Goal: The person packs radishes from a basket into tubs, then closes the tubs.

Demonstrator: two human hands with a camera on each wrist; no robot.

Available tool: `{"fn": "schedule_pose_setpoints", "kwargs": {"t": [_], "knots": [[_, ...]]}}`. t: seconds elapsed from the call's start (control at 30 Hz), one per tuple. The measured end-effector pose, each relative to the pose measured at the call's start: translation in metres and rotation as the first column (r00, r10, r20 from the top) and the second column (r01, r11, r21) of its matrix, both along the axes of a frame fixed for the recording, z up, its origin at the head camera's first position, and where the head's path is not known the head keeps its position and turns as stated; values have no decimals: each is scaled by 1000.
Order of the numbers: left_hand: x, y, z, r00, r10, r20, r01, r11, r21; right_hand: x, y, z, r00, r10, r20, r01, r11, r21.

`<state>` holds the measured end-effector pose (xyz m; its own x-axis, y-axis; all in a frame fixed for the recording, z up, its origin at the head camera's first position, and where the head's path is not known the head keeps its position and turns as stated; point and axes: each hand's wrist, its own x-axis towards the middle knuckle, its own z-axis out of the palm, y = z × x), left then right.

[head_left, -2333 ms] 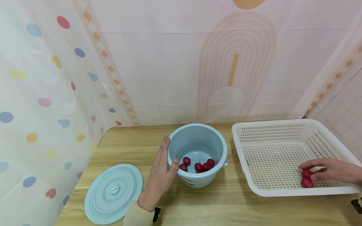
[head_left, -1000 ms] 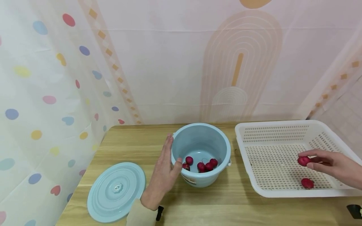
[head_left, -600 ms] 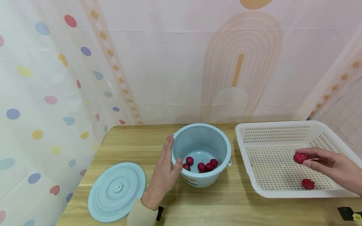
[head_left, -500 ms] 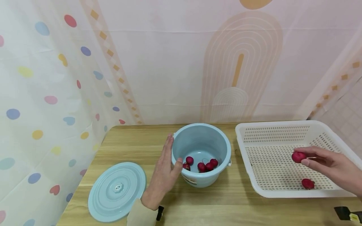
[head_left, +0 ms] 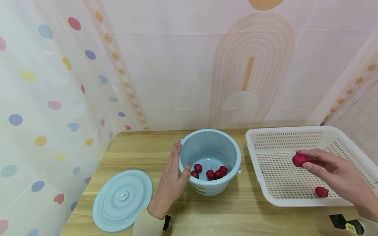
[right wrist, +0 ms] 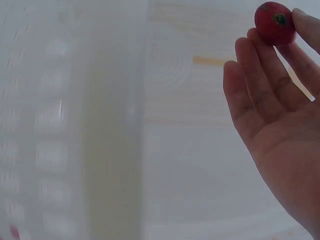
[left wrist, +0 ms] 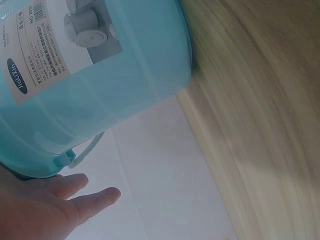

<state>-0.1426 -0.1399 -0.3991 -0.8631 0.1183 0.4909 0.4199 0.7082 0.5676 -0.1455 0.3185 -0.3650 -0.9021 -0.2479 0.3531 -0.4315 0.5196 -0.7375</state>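
A light-blue bucket [head_left: 210, 142] stands mid-table with several red radishes [head_left: 210, 174] at its bottom. My left hand [head_left: 166, 186] rests on the bucket's left side, thumb at the rim and fingers straight; the left wrist view shows this hand [left wrist: 40, 212] beside the labelled wall. Over the white perforated basket [head_left: 307, 202], my right hand [head_left: 336, 172] pinches a radish [head_left: 300, 160] between thumb and fingertips. The right wrist view shows the same radish [right wrist: 275, 23] at the tips, its other fingers extended. One more radish [head_left: 321, 191] lies near the basket's front edge.
On the left of the wooden table [head_left: 236, 218] lies a round blue lid [head_left: 112, 213]. A patterned curtain [head_left: 177, 75] hangs behind the table. The bucket's handle [left wrist: 87, 150] hangs at its side in the left wrist view.
My right hand has picked one of two radishes off the basket floor, lifted it and carried it left towards the bucket. The left hand has stayed on the bucket.
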Motion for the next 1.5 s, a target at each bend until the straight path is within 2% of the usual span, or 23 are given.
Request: {"fn": "schedule_pose_setpoints", "kwargs": {"t": [0.17,0.27,0.37,0.47,0.57,0.67,0.73,0.77,1.0,1.07,1.3,1.5], "knots": [[-1,-1,0,1000,-2,-6,2,1000,3,4,-18,8,1000,-17,12,18,999,-30],[-3,-2,0,1000,-5,-9,5,1000,4,6,-28,12,1000,3,-8,-4,998,-59],[-3,-3,0,1000,-6,-12,6,1000,4,6,-39,15,995,59,-84,-67,993,-99],[-4,-3,0,1000,-6,-15,6,1000,4,5,-49,16,978,122,-168,-148,978,-148],[-4,-3,-1,1000,-4,-16,5,1000,2,3,-58,16,959,185,-216,-234,946,-226],[-4,-3,-1,1000,-5,-21,5,1000,3,-1,-67,15,930,259,-260,-335,887,-316],[-4,-3,-1,1000,-7,-27,7,1000,3,-4,-72,14,903,305,-302,-403,846,-349],[-4,-3,-1,1000,-8,-30,8,1000,3,-5,-75,14,897,316,-310,-418,834,-359],[-5,-3,0,999,-14,-32,14,1000,0,-6,-93,20,905,297,-304,-396,849,-350],[-5,-3,0,1000,-15,-28,15,1000,-2,-7,-98,20,897,305,-319,-411,840,-353],[-5,-2,0,1000,-6,-14,5,1000,-5,-8,-113,25,921,258,-293,-340,899,-275],[-6,-2,0,1000,-5,-6,5,1000,-2,-10,-126,25,930,229,-288,-303,920,-249]]}}
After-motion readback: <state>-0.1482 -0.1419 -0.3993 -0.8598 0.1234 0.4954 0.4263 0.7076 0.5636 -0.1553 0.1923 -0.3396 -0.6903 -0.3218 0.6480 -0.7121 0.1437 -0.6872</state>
